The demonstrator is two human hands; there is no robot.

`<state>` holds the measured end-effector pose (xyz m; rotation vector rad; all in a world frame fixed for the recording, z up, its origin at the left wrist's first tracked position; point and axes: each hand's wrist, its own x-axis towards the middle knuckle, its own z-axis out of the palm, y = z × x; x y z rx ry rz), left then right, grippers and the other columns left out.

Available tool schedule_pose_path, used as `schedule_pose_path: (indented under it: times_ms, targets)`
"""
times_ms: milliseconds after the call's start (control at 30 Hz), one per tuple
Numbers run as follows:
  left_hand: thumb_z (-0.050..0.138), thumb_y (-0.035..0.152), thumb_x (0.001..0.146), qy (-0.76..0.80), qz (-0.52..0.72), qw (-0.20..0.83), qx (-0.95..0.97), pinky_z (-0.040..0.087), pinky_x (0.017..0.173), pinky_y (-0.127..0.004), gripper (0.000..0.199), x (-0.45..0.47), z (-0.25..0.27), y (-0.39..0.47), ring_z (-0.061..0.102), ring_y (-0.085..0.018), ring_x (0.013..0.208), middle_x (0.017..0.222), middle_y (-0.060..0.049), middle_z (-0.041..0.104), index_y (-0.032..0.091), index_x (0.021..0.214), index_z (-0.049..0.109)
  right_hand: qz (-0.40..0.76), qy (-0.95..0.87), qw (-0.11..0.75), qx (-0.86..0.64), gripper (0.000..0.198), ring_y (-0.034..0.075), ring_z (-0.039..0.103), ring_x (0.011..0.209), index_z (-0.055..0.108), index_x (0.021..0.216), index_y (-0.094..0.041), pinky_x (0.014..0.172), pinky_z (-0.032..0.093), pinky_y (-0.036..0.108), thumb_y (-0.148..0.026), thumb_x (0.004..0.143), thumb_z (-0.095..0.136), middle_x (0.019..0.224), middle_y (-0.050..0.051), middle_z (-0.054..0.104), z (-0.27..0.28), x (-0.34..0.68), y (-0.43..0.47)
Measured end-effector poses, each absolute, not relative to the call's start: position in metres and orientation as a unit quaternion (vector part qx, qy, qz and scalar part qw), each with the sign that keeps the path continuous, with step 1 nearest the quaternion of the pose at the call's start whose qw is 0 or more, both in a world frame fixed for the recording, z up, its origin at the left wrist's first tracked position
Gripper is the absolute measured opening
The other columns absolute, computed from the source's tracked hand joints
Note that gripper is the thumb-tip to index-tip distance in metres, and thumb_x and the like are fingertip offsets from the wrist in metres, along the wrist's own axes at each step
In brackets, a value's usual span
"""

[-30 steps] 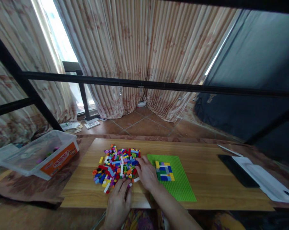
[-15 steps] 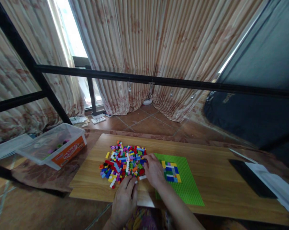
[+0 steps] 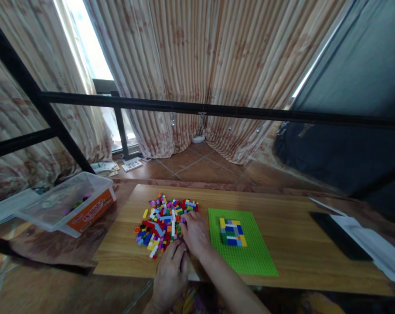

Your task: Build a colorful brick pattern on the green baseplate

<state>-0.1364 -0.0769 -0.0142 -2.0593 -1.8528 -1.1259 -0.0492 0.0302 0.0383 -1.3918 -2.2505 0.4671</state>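
The right hand [image 3: 196,233] is resting bent fingers on the brick pile [image 3: 161,226]; the tips are hiding among pieces, so whether they are clamping anything cannot be told. The left hand [image 3: 171,268] is holding its fingers close together, perhaps around a tiny white piece [image 3: 185,249]. Rightward on the surface [image 3: 302,248], the green baseplate [image 3: 254,259] is pointing its long axis away, slanting left, the right forearm [image 3: 232,279] covering its near-left corner. The brick build [image 3: 233,232] is sitting toward its far end.

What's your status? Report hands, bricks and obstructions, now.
Right hand at loose bricks, left hand by their near edge; grips unclear. Brick build on green baseplate, right of the loose bricks. Right forearm hides green baseplate's near-left corner.
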Motion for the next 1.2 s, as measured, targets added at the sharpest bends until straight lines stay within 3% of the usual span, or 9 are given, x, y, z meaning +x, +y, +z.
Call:
schedule_pose_path:
  times_ms: [233,433,733,1200]
  targets:
    - [0.048,0.018,0.093,-0.624,-0.364,0.093,-0.685,0.06,0.083,-0.036,0.023,-0.138,-0.015,-0.075,0.069,-0.023,0.098,0.106,-0.011,0.068,0.018,0.106,0.067,0.183,-0.782,0.276,-0.528,0.031,0.021,0.058,0.105,0.064,0.118,-0.019,0.096,0.044,0.037,-0.019,0.091,0.049,0.109,0.009,0.068,0.03,-0.02,0.02]
    - [0.047,0.018,0.093,-0.624,-0.36,0.1,-0.686,0.061,0.08,-0.036,0.024,-0.138,-0.012,-0.076,0.07,-0.023,0.095,0.106,-0.012,0.068,0.017,0.107,0.067,0.179,-0.747,0.351,-0.536,0.033,0.022,0.059,0.106,0.064,0.117,-0.019,0.096,0.046,0.04,-0.015,0.093,0.042,0.111,0.01,0.068,0.024,0.016,0.006]
    - [0.047,0.018,0.093,-0.625,-0.357,0.098,-0.687,0.06,0.079,-0.035,0.024,-0.137,-0.011,-0.075,0.07,-0.023,0.095,0.106,-0.011,0.068,0.017,0.106,0.067,0.205,-0.76,0.317,-0.529,0.028,0.022,0.057,0.109,0.067,0.106,-0.021,0.097,0.045,0.037,-0.011,0.088,0.048,0.11,0.008,0.066,0.029,0.016,-0.007]
    - [0.048,0.02,0.093,-0.626,-0.369,0.1,-0.68,0.06,0.08,-0.035,0.024,-0.138,-0.013,-0.075,0.07,-0.024,0.096,0.107,-0.011,0.069,0.019,0.106,0.068,0.199,-0.757,0.312,-0.539,0.034,0.022,0.056,0.108,0.066,0.109,-0.022,0.097,0.044,0.037,-0.009,0.084,0.049,0.112,0.007,0.065,0.025,0.015,-0.008]
